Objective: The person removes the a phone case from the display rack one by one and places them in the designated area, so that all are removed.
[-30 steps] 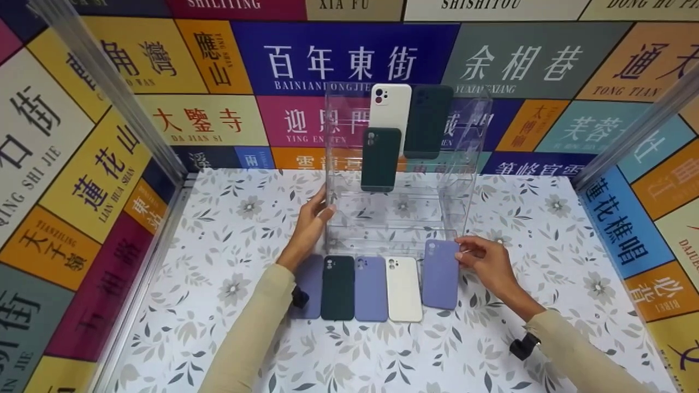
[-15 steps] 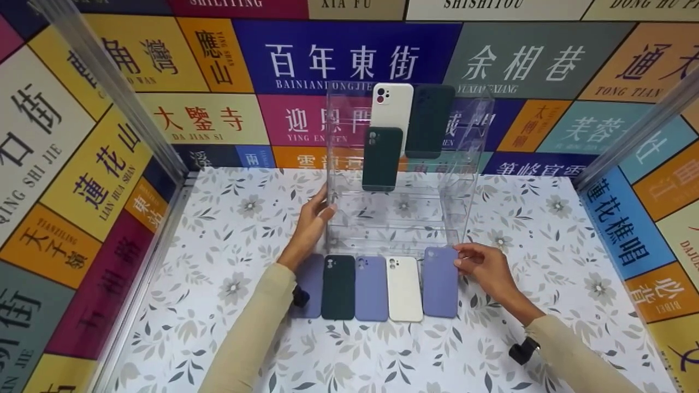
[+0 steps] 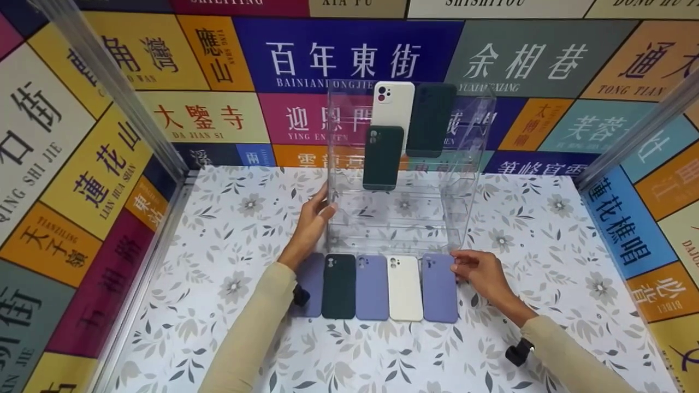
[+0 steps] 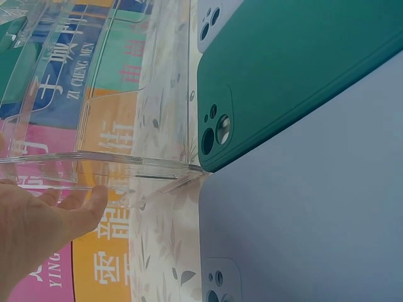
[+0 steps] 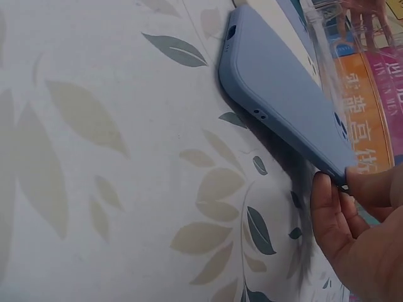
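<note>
My right hand (image 3: 480,273) pinches the upper right corner of a purple phone case (image 3: 440,289) between thumb and fingers. That case forms the right end of a row, beside a white phone case (image 3: 405,289). In the right wrist view a shadow lies under the edge of the pinched case (image 5: 283,100). My left hand (image 3: 312,226) touches the left side of a clear plastic display stand (image 3: 393,218); in the left wrist view its fingers (image 4: 94,204) lie against the outer side panel. A white case (image 3: 392,103) and two dark green cases stand on the stand.
Left of the white case lie a purple case (image 3: 372,289), a dark green case (image 3: 338,289) and another purple case (image 3: 311,289), partly behind my left wrist. The floral tabletop (image 3: 235,218) is bounded by sign-printed walls (image 3: 349,54) at the back and sides.
The right hand has brought the purple case down and toward me, into line with the other cases in the row. The left hand stays on the stand's side.
</note>
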A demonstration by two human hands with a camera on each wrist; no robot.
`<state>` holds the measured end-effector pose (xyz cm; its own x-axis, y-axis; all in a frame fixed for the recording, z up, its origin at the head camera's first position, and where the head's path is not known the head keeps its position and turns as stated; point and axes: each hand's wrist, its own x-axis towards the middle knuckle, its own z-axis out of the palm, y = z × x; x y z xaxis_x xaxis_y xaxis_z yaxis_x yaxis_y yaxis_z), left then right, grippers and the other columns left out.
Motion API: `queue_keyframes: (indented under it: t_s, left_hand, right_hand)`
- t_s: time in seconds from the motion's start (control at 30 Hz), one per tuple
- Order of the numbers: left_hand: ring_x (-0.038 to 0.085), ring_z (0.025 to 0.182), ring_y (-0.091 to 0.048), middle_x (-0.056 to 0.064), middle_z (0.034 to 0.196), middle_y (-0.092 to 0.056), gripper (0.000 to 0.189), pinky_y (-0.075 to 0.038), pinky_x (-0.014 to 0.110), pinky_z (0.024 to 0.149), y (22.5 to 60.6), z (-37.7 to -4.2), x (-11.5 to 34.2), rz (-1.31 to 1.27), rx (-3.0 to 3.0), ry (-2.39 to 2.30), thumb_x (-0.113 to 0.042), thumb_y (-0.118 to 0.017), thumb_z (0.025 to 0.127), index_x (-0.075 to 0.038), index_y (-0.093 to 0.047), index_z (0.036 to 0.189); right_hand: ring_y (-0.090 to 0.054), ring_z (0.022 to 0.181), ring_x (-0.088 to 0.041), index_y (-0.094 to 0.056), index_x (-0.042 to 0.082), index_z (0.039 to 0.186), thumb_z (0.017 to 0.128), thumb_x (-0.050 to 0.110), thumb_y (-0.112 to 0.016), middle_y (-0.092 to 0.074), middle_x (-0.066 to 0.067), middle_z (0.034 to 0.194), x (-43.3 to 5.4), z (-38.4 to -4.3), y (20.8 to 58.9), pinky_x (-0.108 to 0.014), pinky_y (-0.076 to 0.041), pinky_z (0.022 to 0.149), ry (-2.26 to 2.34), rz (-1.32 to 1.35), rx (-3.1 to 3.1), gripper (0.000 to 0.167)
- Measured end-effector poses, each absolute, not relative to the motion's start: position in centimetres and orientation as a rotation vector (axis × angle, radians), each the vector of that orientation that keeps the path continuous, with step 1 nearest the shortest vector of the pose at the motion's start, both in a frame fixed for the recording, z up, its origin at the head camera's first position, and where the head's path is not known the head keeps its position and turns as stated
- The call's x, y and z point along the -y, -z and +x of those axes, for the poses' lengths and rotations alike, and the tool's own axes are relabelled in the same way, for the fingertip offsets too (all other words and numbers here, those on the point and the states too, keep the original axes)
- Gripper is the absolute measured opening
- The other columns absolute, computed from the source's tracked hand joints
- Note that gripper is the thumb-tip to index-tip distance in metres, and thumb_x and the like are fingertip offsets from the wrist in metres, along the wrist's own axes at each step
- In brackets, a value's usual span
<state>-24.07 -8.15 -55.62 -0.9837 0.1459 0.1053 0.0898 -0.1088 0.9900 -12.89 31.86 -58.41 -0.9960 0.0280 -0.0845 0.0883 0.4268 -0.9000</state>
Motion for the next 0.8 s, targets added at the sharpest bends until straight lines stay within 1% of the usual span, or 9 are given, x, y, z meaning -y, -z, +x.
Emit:
queue_keyframes:
  t_s: [0.13,0.23,0.5,0.63,0.8]
  left_hand:
    - [0.040,0.150,-0.052,0.020,0.172,-0.043,0.070,-0.040,0.052,0.124,55.6,-24.0,8.2,0.274,-2.071,-2.294,0.001,-0.058,0.105,-0.003,-0.034,0.171]
    - [0.039,0.151,-0.051,0.019,0.173,-0.043,0.070,-0.040,0.052,0.125,55.5,-24.0,8.2,0.271,-2.081,-2.277,0.000,-0.058,0.105,-0.003,-0.033,0.171]
    - [0.040,0.151,-0.051,0.020,0.172,-0.043,0.069,-0.041,0.052,0.124,55.4,-24.1,8.2,0.268,-2.096,-2.273,0.000,-0.059,0.106,-0.002,-0.034,0.170]
    - [0.042,0.151,-0.051,0.022,0.172,-0.043,0.069,-0.041,0.051,0.123,55.4,-24.1,8.2,0.274,-2.088,-2.288,0.002,-0.059,0.106,0.000,-0.033,0.170]
    - [0.042,0.153,-0.049,0.022,0.173,-0.040,0.069,-0.040,0.052,0.124,55.6,-24.1,8.2,0.278,-2.068,-2.305,0.003,-0.058,0.105,-0.001,-0.033,0.170]
  right_hand:
    - [-0.076,0.082,-0.009,-0.073,-0.015,0.130,0.098,-0.005,-0.077,-0.077,-0.023,0.104,-31.7,-12.9,58.9,-0.024,-0.064,0.072,1.673,0.147,-2.574,0.034]
    - [-0.076,0.084,-0.010,-0.073,-0.015,0.130,0.099,-0.003,-0.077,-0.077,-0.022,0.105,-31.5,-12.9,59.2,-0.024,-0.064,0.074,1.661,0.174,-2.561,0.034]
    - [-0.073,0.081,-0.008,-0.076,-0.014,0.126,0.097,-0.004,-0.078,-0.079,-0.019,0.101,-30.7,-13.0,59.5,-0.022,-0.062,0.070,1.559,0.224,-2.652,0.030]
    - [-0.075,0.081,-0.011,-0.077,-0.013,0.124,0.097,-0.004,-0.078,-0.079,-0.018,0.099,-30.3,-13.2,59.5,-0.023,-0.063,0.069,1.550,0.217,-2.651,0.029]
    - [-0.077,0.083,-0.016,-0.077,-0.012,0.122,0.097,-0.003,-0.077,-0.079,-0.018,0.099,-29.8,-13.2,59.5,-0.025,-0.064,0.070,1.550,0.200,-2.650,0.027]
